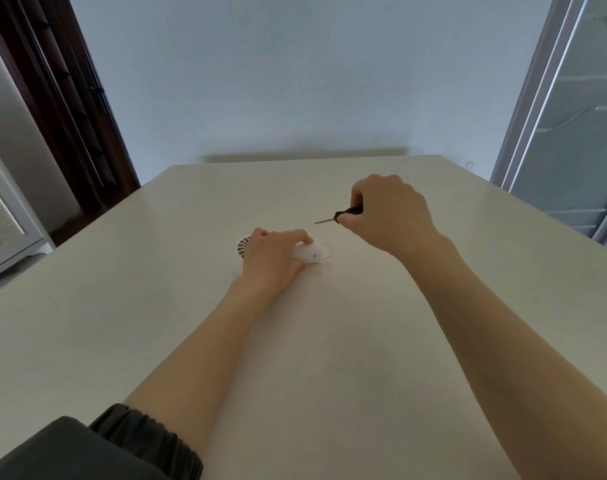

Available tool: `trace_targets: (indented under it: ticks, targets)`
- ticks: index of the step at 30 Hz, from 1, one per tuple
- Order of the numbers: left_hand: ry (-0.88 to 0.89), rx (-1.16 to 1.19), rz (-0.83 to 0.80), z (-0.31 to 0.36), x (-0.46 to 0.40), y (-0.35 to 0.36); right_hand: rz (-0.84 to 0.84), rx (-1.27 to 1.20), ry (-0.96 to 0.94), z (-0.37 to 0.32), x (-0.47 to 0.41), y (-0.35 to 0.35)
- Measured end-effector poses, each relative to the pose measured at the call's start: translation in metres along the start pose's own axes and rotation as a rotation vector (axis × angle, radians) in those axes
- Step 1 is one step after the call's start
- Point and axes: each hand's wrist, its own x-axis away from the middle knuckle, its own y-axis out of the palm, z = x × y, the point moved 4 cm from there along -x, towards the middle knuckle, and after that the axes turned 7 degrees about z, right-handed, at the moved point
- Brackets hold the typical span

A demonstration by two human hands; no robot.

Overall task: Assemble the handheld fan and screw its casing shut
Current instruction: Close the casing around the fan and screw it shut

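A person sits at a pale table (156, 341) and two bare arms reach out over it. There is one small white fan (307, 252) on the table, near the middle. It lies flat on its side. Its round head with thin slats pokes out to the left of the hand, and its handle points to the right. A thin clear loop sits at the handle's right end.

The left hand (272, 254) lies on top of the fan. Its fingers curl down over the fan, and the thumb presses on the handle. The hand covers the middle of the fan, so that part is hidden.

The right hand (387, 211) is up above the table, to the right of the fan and a bit farther away. Its fingers are curled tight around one screwdriver (342, 216). The screwdriver has a black handle and a thin metal tip. The tip points left, toward the fan, but it does not touch it. There is a gap between the tip and the fan.

One dark sleeve (129, 441) is bunched up on the left arm, near the bottom left. The right arm is bare.

Behind the table is a plain pale wall (295, 81). One dark door frame (73, 98) stands at the far left. One glass door (579, 98) stands at the far right.
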Motion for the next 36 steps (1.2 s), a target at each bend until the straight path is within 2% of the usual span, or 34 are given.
trace_targets:
  ticks: [9,15,21,30,36]
  targets:
    - [0.086,-0.073,-0.038,-0.001,-0.004,0.003,-0.152,0.041,0.249,0.03,0.014,0.044]
    - [0.188,-0.117,-0.04,0.002,-0.005,0.008,-0.204,0.024,0.345,0.042,0.023,0.059]
    - [0.184,0.076,-0.097,0.004,-0.007,0.014,-0.243,0.027,0.385,0.047,0.028,0.064]
    - [0.21,0.219,-0.109,0.008,-0.003,0.017,-0.287,0.081,0.424,0.051,0.027,0.067]
    - [0.188,0.346,-0.126,0.016,0.001,0.015,-0.243,0.046,0.434,0.057,0.023,0.065]
